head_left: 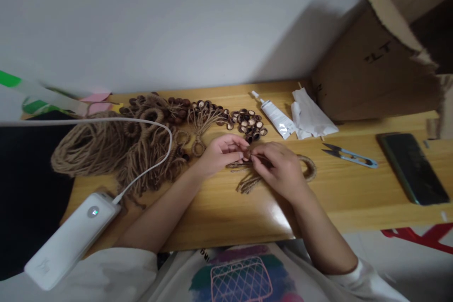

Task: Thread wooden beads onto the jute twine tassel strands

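Note:
Both my hands meet at the middle of a wooden table (pixel 354 193). My left hand (pixel 221 151) and my right hand (pixel 279 167) have their fingers pinched together on a jute twine piece (pixel 307 166) that loops to the right and frays out below at the loose strand ends (pixel 247 184). A small brown bead seems to sit between the fingertips, but it is too small to be sure. Just behind the hands lies a pile of brown wooden beads (pixel 251 125).
A heap of jute cord and finished twine loops (pixel 116 144) fills the left. A white power bank (pixel 67 240) with cable lies front left. A glue tube (pixel 274 115), white wrapper (pixel 311 115), thread snips (pixel 348 155), phone (pixel 412 167) and cardboard box (pixel 375 56) sit right.

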{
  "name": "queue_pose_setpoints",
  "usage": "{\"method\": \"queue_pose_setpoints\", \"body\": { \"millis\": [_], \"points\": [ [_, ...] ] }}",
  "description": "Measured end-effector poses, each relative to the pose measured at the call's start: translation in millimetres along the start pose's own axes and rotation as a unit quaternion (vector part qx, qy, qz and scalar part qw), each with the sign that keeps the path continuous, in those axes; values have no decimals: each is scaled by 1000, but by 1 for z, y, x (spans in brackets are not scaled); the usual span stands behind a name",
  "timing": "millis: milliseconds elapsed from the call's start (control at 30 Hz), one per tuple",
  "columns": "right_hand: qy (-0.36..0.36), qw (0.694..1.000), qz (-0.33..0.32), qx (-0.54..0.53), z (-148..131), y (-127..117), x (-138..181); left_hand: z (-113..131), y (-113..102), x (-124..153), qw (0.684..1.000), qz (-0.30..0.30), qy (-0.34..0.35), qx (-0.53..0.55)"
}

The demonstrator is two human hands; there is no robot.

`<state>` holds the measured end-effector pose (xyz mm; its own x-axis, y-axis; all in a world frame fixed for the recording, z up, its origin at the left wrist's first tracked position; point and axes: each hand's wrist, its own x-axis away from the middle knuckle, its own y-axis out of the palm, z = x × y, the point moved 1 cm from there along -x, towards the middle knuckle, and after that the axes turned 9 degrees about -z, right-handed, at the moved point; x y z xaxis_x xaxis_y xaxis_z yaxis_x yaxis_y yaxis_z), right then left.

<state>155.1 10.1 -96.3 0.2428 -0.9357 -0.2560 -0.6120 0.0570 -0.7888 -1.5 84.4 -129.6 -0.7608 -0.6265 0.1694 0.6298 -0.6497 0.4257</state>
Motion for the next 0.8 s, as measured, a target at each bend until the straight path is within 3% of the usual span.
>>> {"method": "queue_pose_setpoints", "body": {
  "millis": [800],
  "points": [
    [-3, 1000, -1, 0, 1, 1, 0, -1, -1, 0, 1000, -3, 1, 1]
  ]
}}
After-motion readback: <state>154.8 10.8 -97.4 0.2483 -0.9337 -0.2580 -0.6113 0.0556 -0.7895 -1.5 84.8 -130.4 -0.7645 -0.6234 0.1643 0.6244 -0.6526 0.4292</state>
